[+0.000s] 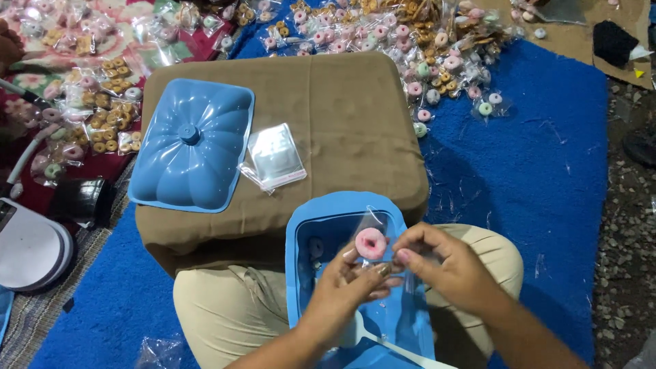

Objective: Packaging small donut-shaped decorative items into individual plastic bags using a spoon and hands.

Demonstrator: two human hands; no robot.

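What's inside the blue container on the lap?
The blue container holds at least one pale ring sweet near its left wall. The left hand and right hand cover the rest.

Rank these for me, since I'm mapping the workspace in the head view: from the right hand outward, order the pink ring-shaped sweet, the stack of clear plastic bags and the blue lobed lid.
1. Pink ring-shaped sweet, at the right hand fingertips.
2. Stack of clear plastic bags, up-left on the brown cushion.
3. Blue lobed lid, farthest left.

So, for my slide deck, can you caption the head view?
Both hands, left hand and right hand, hold a pink ring sweet in a clear bag over a blue tray.
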